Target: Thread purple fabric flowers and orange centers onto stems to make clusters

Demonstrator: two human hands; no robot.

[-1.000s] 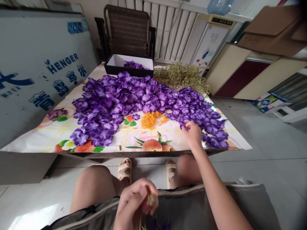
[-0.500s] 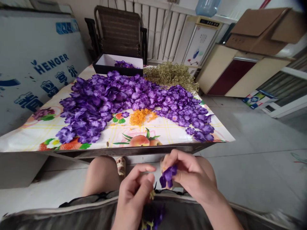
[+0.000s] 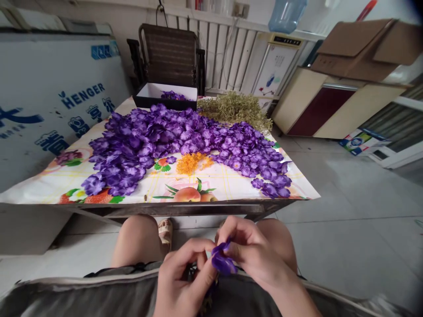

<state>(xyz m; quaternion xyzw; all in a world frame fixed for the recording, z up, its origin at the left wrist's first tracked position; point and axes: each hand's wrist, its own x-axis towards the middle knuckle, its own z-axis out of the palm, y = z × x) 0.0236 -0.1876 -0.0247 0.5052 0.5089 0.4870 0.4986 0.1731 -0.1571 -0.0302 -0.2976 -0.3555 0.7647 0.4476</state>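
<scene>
Right hand (image 3: 254, 255) pinches a purple flower (image 3: 223, 263) above the lap, fingers closed on it. Left hand (image 3: 180, 281), curled shut, touches the flower's left edge with its fingertips, so both hands are equally near. Ahead, well apart, a flower heap (image 3: 158, 136) covers the worktop (image 3: 228, 182).

1. The left hand (image 3: 180, 281) is cut off at the wrist by the bottom edge, at 6 o'clock; whatever its curled fingers close on is hidden.
2. The small purple fabric petal (image 3: 223, 264) is partly covered by the right hand (image 3: 254, 255).
3. The pale blue plastic water bottle (image 3: 286, 13), at 1 o'clock, loses its top to the frame.
4. The black shallow cardboard box (image 3: 167, 102), at 12 o'clock, hides most of its purple contents behind its near wall.
</scene>
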